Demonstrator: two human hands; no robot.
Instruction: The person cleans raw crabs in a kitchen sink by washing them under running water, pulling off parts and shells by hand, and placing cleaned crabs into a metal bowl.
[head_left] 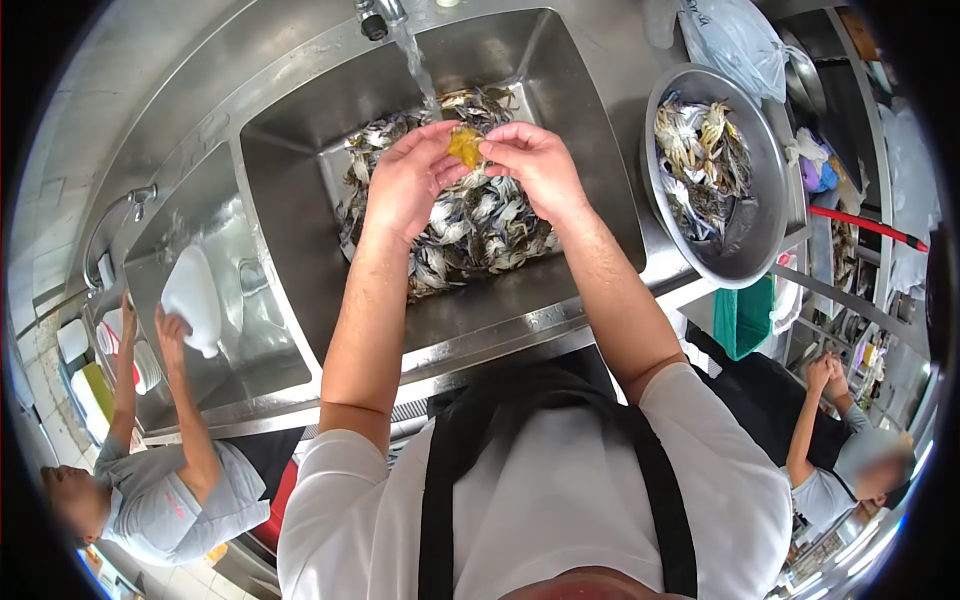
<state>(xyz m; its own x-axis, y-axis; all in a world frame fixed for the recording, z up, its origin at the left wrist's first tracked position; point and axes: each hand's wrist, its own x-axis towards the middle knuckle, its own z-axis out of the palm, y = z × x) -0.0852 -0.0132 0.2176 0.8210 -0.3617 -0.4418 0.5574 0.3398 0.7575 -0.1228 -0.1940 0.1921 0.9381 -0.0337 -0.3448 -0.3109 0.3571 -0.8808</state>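
Note:
Both my hands are raised over a steel sink (pixel 290 200) heaped with crabs (pixel 490 225). Between them is a small yellow piece (pixel 465 146), perhaps part of a crab. My left hand (pixel 412 175) has its fingertips against the left side of this piece. On the other side, my right hand (pixel 538 165) pinches it between thumb and fingers. Water runs from a faucet (pixel 380 18) into the sink just behind my hands. At the right, a round metal bowl (pixel 740 250) contains more crabs (pixel 705 150).
A person (pixel 180 490) at the left touches a white jug (pixel 193 300) over a second basin (pixel 235 350). Another person (pixel 830 470) stands at the lower right. A green bin (pixel 742 318) sits below the bowl, and a plastic bag (pixel 735 45) lies behind it.

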